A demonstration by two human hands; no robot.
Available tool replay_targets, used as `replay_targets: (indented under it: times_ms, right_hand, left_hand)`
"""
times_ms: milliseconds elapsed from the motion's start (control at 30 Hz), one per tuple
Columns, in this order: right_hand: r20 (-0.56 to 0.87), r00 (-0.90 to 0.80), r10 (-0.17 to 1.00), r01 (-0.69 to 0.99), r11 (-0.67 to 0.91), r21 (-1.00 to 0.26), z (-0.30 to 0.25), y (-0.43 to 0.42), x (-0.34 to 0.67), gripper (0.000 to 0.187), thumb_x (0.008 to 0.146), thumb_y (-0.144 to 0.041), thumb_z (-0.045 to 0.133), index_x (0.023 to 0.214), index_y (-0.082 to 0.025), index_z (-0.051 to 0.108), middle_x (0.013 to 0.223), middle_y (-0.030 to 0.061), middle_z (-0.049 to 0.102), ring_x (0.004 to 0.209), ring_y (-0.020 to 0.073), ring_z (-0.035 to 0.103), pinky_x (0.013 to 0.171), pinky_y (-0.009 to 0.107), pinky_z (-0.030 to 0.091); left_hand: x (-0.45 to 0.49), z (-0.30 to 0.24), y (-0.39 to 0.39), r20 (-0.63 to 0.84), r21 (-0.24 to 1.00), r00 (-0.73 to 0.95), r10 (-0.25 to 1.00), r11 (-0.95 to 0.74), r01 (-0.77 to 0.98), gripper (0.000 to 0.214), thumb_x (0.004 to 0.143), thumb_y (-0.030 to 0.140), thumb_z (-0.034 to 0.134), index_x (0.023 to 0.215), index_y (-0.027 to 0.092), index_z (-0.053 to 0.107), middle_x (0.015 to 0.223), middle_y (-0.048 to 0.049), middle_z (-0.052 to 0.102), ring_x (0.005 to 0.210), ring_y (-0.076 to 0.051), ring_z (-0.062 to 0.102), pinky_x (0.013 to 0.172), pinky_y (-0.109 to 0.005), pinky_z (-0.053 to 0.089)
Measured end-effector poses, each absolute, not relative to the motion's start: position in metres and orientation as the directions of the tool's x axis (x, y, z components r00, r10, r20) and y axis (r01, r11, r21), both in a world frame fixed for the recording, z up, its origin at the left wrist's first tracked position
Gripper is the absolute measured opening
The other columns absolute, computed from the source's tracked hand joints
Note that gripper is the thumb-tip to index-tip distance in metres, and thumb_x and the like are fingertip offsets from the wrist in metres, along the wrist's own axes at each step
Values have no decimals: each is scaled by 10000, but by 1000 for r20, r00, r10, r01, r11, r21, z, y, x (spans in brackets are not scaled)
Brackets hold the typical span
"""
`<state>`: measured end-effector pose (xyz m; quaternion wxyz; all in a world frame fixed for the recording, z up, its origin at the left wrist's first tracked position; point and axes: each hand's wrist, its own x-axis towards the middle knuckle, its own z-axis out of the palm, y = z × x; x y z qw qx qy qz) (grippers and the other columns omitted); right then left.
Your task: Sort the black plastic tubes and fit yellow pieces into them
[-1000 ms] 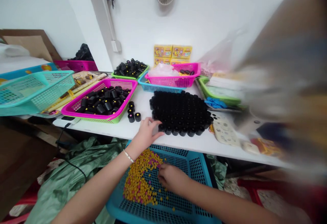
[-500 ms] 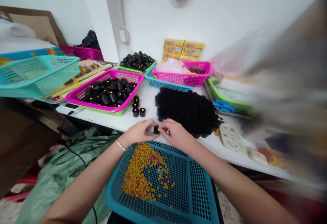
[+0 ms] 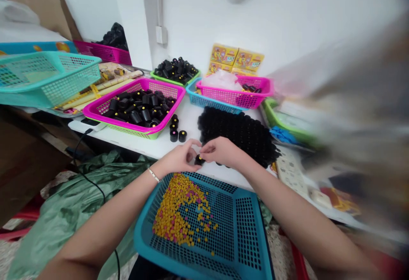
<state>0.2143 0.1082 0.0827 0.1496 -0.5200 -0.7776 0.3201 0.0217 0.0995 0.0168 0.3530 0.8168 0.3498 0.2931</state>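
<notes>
Just above the near edge of the table, both hands meet at a small black cap (image 3: 198, 160) with a yellow dot on top. My left hand (image 3: 180, 157) curls around the cap from the left, its thumb below it. From the right, my right hand (image 3: 221, 150) closes its thumb and fingertips at the cap's yellow-dotted top. Below the hands a blue basket (image 3: 249, 229) holds many loose yellow and pink pellets (image 3: 174, 212). Behind my right hand stands a dense block of black caps (image 3: 239, 133). Several dotted caps (image 3: 174, 135) stand left of it.
A pink basket (image 3: 91, 111) piled with dotted black caps is at the left, and a green basket (image 3: 191, 79) of them behind. A teal basket (image 3: 51, 94) stands far left. Further right are another pink basket (image 3: 220, 94) and a power strip (image 3: 289, 171). A blurred figure fills the right edge.
The view has shifted slightly. The black cap now tilts in the hands, and my left index finger has lifted away from it. My right fingertips remain at its top.
</notes>
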Motion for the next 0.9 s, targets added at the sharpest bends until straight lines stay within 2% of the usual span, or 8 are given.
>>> replay_targets:
  times_ms: [200, 400, 533, 600, 667, 733, 833, 900]
  right_hand:
    - [-366, -500, 785, 675, 88, -732, 90, 139, 211, 143, 597, -254, 817, 609, -137, 735, 482, -23, 648, 465, 105, 624, 478, 194, 510]
    - [-382, -464, 799, 711, 78, -699, 93, 141, 207, 156, 612, -243, 814, 652, -111, 740, 533, 12, 678, 532, 140, 671, 533, 241, 546]
    - [-13, -338, 941, 684, 236, -690, 111, 108, 225, 219, 670, -220, 803, 882, -173, 769, 716, 32, 734, 648, 159, 695, 648, 294, 576]
    - [228, -192, 955, 616, 298, -729, 116, 80, 237, 256, 787, -305, 715, 1014, -190, 742, 807, 42, 743, 685, 155, 694, 671, 297, 574]
    - [335, -77, 939, 552, 321, -770, 113, 49, 244, 263, 864, -359, 619, 1024, -181, 730, 821, 47, 741, 683, 147, 680, 643, 276, 558]
    - [280, -133, 951, 525, 308, -793, 100, 24, 246, 236, 875, -353, 600, 971, -187, 737, 842, 40, 745, 706, 147, 670, 633, 260, 540]
    - [47, -343, 938, 542, 239, -806, 71, 1, 243, 215, 890, -324, 568, 924, -210, 747, 856, 12, 750, 731, 146, 662, 651, 252, 518]
    - [-66, -420, 905, 584, 214, -783, 49, -5, 242, 242, 909, -313, 530, 915, -213, 751, 821, 4, 746, 704, 144, 652, 638, 246, 496]
  left_hand:
    - [21, 15, 101, 232, 772, 580, 781, -510, 378, 556, 732, 281, 720, 1182, 231, 397, 658, 79, 536, 591, -118, 492, 586, -224, 392]
    - [20, 8, 98, 273, 724, 562, 781, -551, 414, 551, 758, 301, 707, 1214, 229, 407, 685, 70, 545, 597, -120, 506, 581, -221, 399]
    - [19, 4, 95, 343, 643, 565, 750, -626, 441, 326, 831, 325, 647, 1132, 231, 567, 731, 33, 544, 627, -125, 518, 618, -237, 418]
    - [21, 5, 93, 370, 602, 576, 729, -661, 448, 229, 853, 328, 623, 1054, 219, 630, 760, 8, 551, 654, -131, 529, 647, -247, 432]
    - [23, 8, 92, 376, 576, 591, 714, -679, 455, 199, 860, 332, 615, 1015, 213, 652, 777, -6, 563, 658, -136, 543, 649, -249, 436]
    - [25, 13, 89, 363, 487, 606, 708, -698, 524, 192, 859, 353, 616, 1000, 230, 659, 773, -7, 586, 656, -145, 563, 637, -253, 433]
    - [28, 19, 83, 347, 308, 607, 715, -699, 646, 200, 878, 397, 591, 1005, 260, 663, 796, -14, 636, 686, -171, 602, 633, -265, 441]
    - [29, 19, 78, 359, 277, 597, 717, -693, 665, 223, 908, 409, 556, 1046, 265, 655, 841, -27, 662, 746, -186, 627, 660, -274, 469]
